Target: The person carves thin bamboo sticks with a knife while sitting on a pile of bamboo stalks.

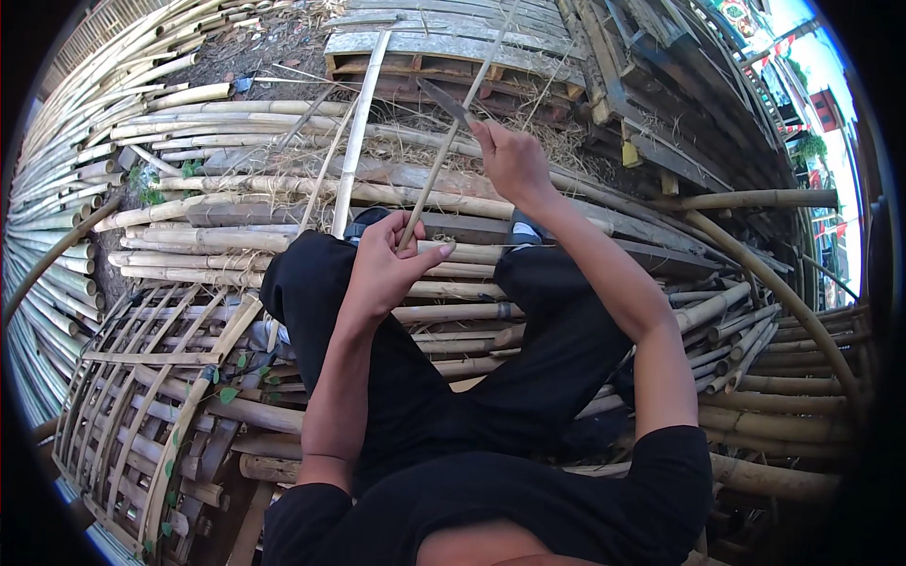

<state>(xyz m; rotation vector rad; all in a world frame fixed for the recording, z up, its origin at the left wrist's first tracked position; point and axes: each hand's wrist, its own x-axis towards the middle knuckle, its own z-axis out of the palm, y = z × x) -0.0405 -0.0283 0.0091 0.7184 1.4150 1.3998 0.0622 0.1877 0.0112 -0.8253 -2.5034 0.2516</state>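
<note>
A long, thin bamboo strip [439, 168] slants up and away from between my knees. Its lower end lies in my left hand [389, 264], whose fingers curl round it while the thumb sticks out to the right. My right hand [514, 162] is closed round a knife, and the handle is hidden in the fist. The dark knife blade [440, 98] points up and to the left, crossing the strip or lying against it. Beside my left knee, a wider pale bamboo strip [361, 132] leans outward, apart from both hands.
Stacked bamboo poles [226, 203] run across the ground before me and beneath my legs. A wooden pallet [453, 45] lies at the far side, with stacked timber [651, 85] to its right. A woven bamboo lattice [142, 406] stands at the left. Bent poles [774, 292] arch at the right.
</note>
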